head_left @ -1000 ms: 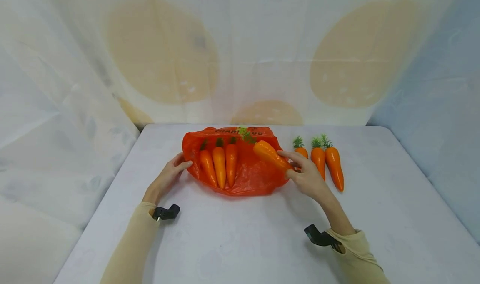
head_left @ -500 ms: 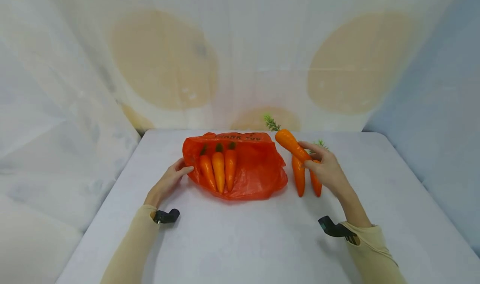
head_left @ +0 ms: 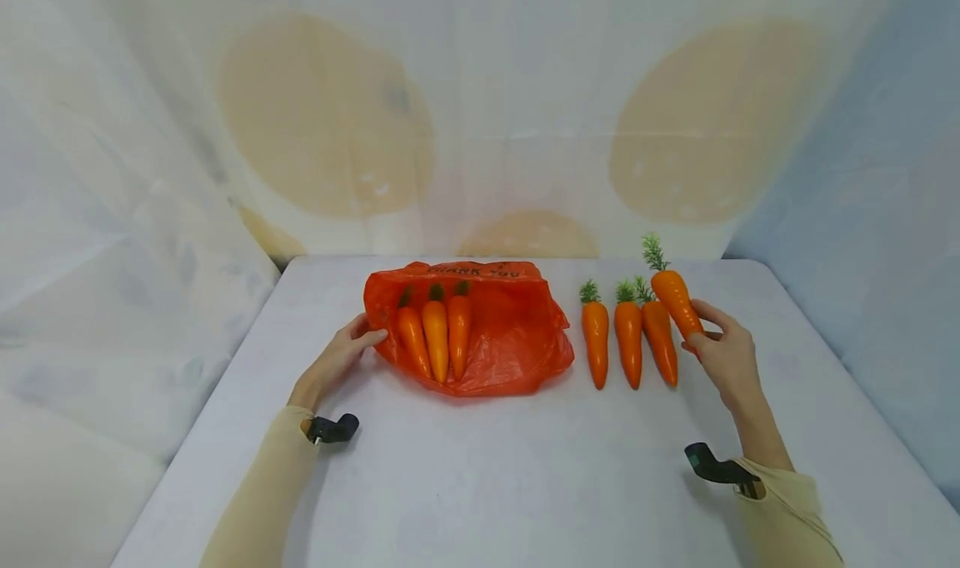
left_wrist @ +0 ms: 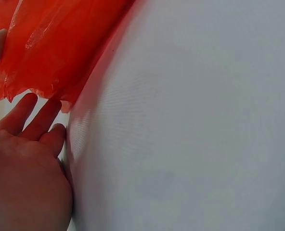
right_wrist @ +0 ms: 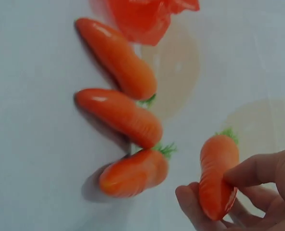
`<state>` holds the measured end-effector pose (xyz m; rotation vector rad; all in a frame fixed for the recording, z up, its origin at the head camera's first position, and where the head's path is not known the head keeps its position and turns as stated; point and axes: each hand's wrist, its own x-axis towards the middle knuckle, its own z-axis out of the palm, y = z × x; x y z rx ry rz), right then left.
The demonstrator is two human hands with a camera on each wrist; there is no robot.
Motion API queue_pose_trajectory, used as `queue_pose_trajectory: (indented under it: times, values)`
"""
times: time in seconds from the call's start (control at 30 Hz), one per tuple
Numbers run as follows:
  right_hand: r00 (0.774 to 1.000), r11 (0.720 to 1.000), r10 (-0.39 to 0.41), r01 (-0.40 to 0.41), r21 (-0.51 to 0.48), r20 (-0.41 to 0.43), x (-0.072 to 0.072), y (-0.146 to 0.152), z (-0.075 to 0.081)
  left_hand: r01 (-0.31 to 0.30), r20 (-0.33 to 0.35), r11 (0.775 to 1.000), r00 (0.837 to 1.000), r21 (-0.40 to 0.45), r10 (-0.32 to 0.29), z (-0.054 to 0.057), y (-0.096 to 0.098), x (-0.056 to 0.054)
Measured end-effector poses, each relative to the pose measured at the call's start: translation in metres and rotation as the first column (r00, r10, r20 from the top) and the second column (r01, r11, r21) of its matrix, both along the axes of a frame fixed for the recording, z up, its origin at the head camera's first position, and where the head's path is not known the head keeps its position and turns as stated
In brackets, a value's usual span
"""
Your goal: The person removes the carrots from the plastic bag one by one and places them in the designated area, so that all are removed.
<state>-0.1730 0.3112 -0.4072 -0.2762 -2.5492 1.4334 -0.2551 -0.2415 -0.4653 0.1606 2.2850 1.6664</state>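
Note:
My left hand [head_left: 337, 360] holds the left edge of a red plastic bag [head_left: 517, 347], thumb on the near side and fingers behind it. The bag [left_wrist: 60, 48] hangs between thumb and fingers in the left wrist view. Three carrots [head_left: 436, 335] lie side by side in the bag's left half, dark tops towards the back. On the right, my right hand [head_left: 731, 360] pinches one carrot [head_left: 672, 296] by its lower end, leafy top up, above the table. In the right wrist view thumb and fingers surround the tip of this carrot [right_wrist: 218, 166].
Right of the bag, three more carrots lie in a row on the white table [head_left: 480, 476]: a left carrot [head_left: 596, 343], a middle carrot [head_left: 628, 343] and a right carrot [head_left: 660, 347] nearest my right hand. A patterned cloth wall [head_left: 517, 118] stands behind the table.
My right hand has carried its carrot from above the bag to the right, past the row of loose carrots. The left hand stays at the bag's edge.

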Motion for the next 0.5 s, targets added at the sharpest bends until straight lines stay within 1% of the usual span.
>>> queue_pose_trajectory:
  times: [0.1, 0.23, 0.3, 0.37, 0.5]
  values:
    - [0.997, 0.998, -0.07, 0.07, 0.003, 0.043, -0.004, 0.005, -0.01, 0.002, 0.006, 1.0, 1.0, -0.01, -0.002, 0.0, 0.0, 0.0]
    - [0.981, 0.984, -0.173, 0.168, 0.059, 0.084, -0.01, 0.007, -0.019, 0.002, -0.008, 1.0, 1.0, -0.02, -0.002, 0.002, 0.0, -0.001]
    - [0.973, 0.977, -0.202, 0.192, 0.091, 0.111, -0.013, 0.007, -0.023, 0.0, -0.008, 1.0, 1.0, -0.011, 0.0, 0.002, 0.0, -0.002]
    - [0.969, 0.974, -0.205, 0.189, 0.124, 0.139, -0.015, 0.009, -0.027, -0.003, 0.003, 1.0, 1.0, -0.005, 0.003, 0.001, 0.0, -0.003]
    - [0.962, 0.967, -0.188, 0.146, 0.207, 0.196, -0.016, 0.012, -0.035, 0.0, 0.018, 1.0, 1.0, -0.007, 0.0, -0.002, -0.001, -0.003]
